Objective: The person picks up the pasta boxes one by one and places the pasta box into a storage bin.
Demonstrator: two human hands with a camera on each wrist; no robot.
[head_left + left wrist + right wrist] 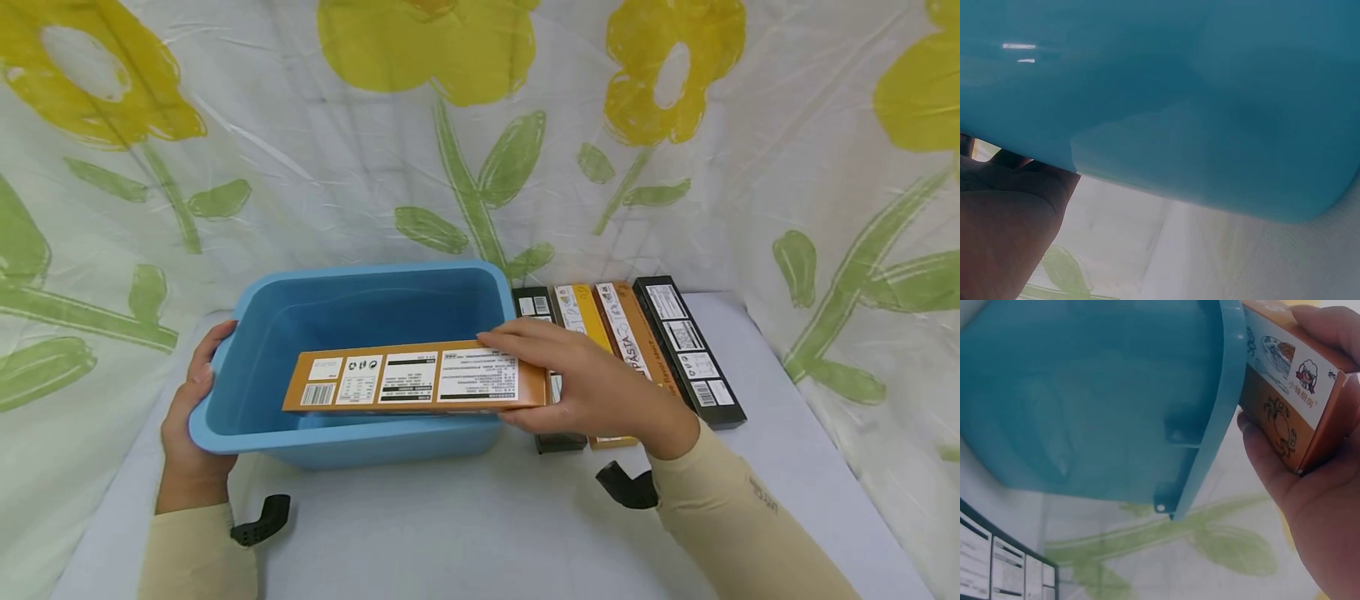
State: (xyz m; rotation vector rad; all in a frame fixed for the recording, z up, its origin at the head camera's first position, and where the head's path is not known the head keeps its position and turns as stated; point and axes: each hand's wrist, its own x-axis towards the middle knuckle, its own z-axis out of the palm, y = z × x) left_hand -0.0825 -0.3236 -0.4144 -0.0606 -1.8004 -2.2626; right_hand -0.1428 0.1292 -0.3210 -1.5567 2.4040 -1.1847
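A long orange pasta box (412, 379) lies across the mouth of a blue plastic tub (345, 446), its label side up. My right hand (581, 379) grips the box by its right end, thumb on the near side and fingers over the far edge. In the right wrist view, that hand (1325, 481) pinches the box (1291, 387) beside the tub's rim. At the tub's left end, my left hand (191, 417) holds the rim with the thumb over it. The left wrist view shows this hand (1010, 219) against the tub wall (1179, 125), its fingertips hidden.
Right of the tub lie several more long boxes: a black one (686, 350) outermost, an orange one (626, 321), a yellow one (581, 308), and a dark one (532, 304) beside the tub. A flower-printed curtain (300, 167) hangs behind the white table (420, 533).
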